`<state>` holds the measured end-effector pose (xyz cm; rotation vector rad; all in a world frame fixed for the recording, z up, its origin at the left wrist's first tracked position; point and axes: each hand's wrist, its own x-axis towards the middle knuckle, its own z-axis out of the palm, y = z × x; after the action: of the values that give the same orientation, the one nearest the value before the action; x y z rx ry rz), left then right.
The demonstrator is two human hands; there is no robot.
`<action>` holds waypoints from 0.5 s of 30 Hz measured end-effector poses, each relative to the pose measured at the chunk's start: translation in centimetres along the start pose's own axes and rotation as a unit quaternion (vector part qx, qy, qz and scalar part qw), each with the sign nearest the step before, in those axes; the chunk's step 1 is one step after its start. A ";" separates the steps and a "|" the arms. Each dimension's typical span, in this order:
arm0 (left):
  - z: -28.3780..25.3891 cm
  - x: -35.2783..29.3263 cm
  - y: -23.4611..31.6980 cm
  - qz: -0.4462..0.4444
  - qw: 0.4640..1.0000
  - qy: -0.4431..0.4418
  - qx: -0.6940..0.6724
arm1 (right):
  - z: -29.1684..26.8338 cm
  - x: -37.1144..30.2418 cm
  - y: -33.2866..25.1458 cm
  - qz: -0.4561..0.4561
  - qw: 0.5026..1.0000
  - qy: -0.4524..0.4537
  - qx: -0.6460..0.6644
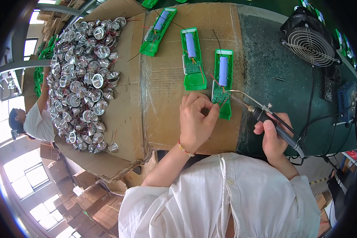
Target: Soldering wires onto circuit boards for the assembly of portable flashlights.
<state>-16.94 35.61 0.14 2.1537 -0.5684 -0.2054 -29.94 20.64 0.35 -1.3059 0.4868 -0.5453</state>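
Observation:
In my right hand (274,139), closed round its grip, is a soldering iron (279,130) with a thin metal feed tube beside it. The iron's tip points left, at the small green circuit board (219,95) in the nearest green plastic housing (225,112). A purple cylindrical battery (223,72) lies above that board, with thin red and dark wires around it. My left hand (197,121) is pinched at the board's lower edge on a thin wire, mostly hidden by the fingers. Two similar housings, a middle one (195,82) and a far-left one (150,48), lie beyond.
A cardboard box side (125,131) borders a big heap of silver reflector cups (81,85) on the left. At the right stand a black fan (310,41) with a wire guard and a blue box-shaped unit (347,104) with cables. Another person (37,123) reaches toward the heap.

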 end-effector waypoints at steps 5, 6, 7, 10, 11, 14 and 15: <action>0.1 0.1 -0.5 0.003 1.000 0.005 0.000 | -0.7 0.3 0.6 0.002 1.000 0.006 -0.004; 0.1 0.2 -0.4 0.006 1.000 0.008 0.000 | -0.8 0.3 0.7 -0.002 1.000 0.007 -0.010; 0.2 0.1 -0.3 0.004 1.000 0.009 0.002 | -0.9 0.3 0.8 -0.005 1.000 0.007 -0.009; 0.2 0.1 -0.3 0.011 1.000 0.012 0.014 | -1.8 0.5 0.9 -0.008 1.000 0.009 -0.009; 0.2 0.2 -0.1 0.018 1.000 0.012 0.022 | -2.0 0.6 0.9 -0.017 1.000 0.013 -0.011; -0.5 -0.4 2.5 -0.114 0.985 0.064 -0.116 | -3.3 1.0 0.7 -0.038 0.999 0.032 -0.020; -0.8 -0.4 2.2 -0.044 0.994 0.098 -0.009 | -3.8 1.1 0.6 -0.046 0.998 0.044 -0.026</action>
<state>-17.76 35.23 2.35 2.1535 -0.3583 -0.0458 -31.39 17.14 -0.98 -1.3638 0.5187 -0.6733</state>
